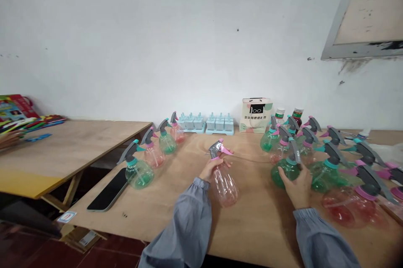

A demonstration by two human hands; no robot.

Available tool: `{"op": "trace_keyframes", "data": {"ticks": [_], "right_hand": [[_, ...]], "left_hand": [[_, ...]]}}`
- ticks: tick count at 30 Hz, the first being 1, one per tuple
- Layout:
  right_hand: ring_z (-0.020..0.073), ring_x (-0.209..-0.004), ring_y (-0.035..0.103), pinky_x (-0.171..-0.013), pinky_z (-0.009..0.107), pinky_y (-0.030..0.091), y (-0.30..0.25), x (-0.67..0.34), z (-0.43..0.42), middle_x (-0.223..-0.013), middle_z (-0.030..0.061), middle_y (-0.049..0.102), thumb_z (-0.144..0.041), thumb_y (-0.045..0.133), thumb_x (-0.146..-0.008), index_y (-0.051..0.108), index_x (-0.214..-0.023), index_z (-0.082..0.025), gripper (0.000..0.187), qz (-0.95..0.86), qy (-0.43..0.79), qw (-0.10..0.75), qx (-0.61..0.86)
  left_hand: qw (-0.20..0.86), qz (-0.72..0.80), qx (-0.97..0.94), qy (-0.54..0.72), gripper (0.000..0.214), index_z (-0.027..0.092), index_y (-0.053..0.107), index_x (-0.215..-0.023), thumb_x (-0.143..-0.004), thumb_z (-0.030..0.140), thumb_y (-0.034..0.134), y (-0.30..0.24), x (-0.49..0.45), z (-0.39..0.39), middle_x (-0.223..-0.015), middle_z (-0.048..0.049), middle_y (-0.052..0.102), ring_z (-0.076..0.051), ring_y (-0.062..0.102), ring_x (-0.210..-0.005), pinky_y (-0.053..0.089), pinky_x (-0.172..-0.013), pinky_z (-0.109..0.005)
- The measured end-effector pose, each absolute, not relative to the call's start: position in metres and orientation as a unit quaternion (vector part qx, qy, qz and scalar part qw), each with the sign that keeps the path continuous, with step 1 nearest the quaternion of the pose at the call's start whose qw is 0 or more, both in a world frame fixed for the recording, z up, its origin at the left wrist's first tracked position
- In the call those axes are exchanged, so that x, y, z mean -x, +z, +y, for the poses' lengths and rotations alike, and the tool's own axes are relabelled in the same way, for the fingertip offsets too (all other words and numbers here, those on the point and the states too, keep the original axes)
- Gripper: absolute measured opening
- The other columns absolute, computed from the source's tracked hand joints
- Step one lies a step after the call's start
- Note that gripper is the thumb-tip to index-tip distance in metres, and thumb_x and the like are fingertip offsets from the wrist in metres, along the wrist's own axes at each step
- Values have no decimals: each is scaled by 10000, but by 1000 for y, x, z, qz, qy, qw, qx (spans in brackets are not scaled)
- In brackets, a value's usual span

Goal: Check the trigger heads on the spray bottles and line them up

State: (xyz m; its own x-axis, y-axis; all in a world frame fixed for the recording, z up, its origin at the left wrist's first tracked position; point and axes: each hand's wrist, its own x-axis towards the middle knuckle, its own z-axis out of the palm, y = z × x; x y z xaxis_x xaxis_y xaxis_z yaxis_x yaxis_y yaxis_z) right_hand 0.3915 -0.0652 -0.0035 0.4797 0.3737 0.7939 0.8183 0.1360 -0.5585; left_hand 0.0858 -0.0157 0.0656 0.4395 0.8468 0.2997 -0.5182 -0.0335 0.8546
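My left hand (211,167) is closed round the neck of a pink spray bottle (224,185) with a grey and pink trigger head, standing on the wooden table (176,201). My right hand (297,186) is wrapped on a green spray bottle (285,171) with a grey and teal head, at the front of a crowd of bottles. Both arms wear grey sleeves.
Several green and pink spray bottles (340,171) crowd the right side. A diagonal row of spray bottles (153,152) runs along the left edge beside a black phone (108,192). Blue ice-pop moulds (206,124) and a small carton (255,115) stand by the wall. A second table (56,150) holds coloured items.
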Motion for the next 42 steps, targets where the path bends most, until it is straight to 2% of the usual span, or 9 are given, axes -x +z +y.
{"op": "trace_keyframes", "data": {"ticks": [6,10,16,20,22,27,32,38,42], "right_hand": [[313,-1093,545,-980,514,419,-7,-340,-48,-1122,144,581,-644,554,-849,520,-1230,-177,604,-564,-133,579,574],[313,-1125,521,-995,521,417,-7,-316,-31,-1149,141,568,-630,538,-867,496,-1268,-180,605,-560,-106,592,570],[320,-1183,487,-1022,533,398,-13,-309,-25,-1220,166,537,-601,537,-886,455,-1331,-172,623,-567,-98,597,560],[324,-1222,473,-1057,554,370,-16,-309,-28,-1258,166,525,-602,536,-887,431,-1370,-191,642,-567,-83,600,559],[327,-1248,462,-1069,560,365,-17,-308,-29,-1284,172,512,-603,538,-885,416,-1390,-191,663,-566,-75,604,556],[330,-1272,466,-1071,553,388,-22,-305,-30,-1338,186,490,-613,569,-860,352,-1445,-173,763,-571,-60,608,549],[326,-1259,489,-1063,540,405,-23,-306,-31,-1354,185,496,-613,588,-847,356,-1443,-171,777,-566,-55,609,553],[336,-1279,468,-1072,553,390,-21,-306,-32,-1353,194,492,-613,586,-844,356,-1446,-149,794,-568,-35,612,549],[336,-1300,448,-1086,554,373,-21,-307,-33,-1373,188,480,-603,592,-844,350,-1453,-162,790,-569,-28,612,548]], "left_hand": [[700,123,-523,471,620,156,633,-1170,-608,406,706,66,-85,-18,-1277,-169,664,-279,710,-904,463,-1003,-536],[707,129,-513,470,562,156,650,-1090,-586,395,718,61,-86,-14,-1204,-155,695,-294,711,-928,478,-992,-541],[694,153,-475,520,406,156,643,-913,-590,373,761,51,-86,-7,-933,-83,736,-253,723,-828,476,-1014,-514],[699,148,-490,499,486,160,653,-1024,-608,390,758,52,-87,-8,-1106,-113,720,-233,709,-843,465,-1020,-517],[696,146,-496,498,492,163,654,-1032,-613,400,757,51,-88,-9,-1106,-112,722,-220,702,-812,463,-1019,-514],[684,145,-501,511,438,159,645,-895,-571,420,785,44,-90,-7,-807,-62,720,-197,672,-659,444,-1032,-539],[682,145,-515,498,474,175,656,-966,-584,438,752,45,-92,-7,-983,-93,733,-160,635,-655,441,-1048,-545],[660,162,-510,527,423,168,657,-874,-584,454,771,44,-90,-5,-793,-63,715,-243,694,-784,464,-1011,-516],[664,156,-517,517,543,173,650,-1070,-617,458,743,49,-90,-7,-1060,-114,722,-268,693,-924,453,-1020,-515]]}}
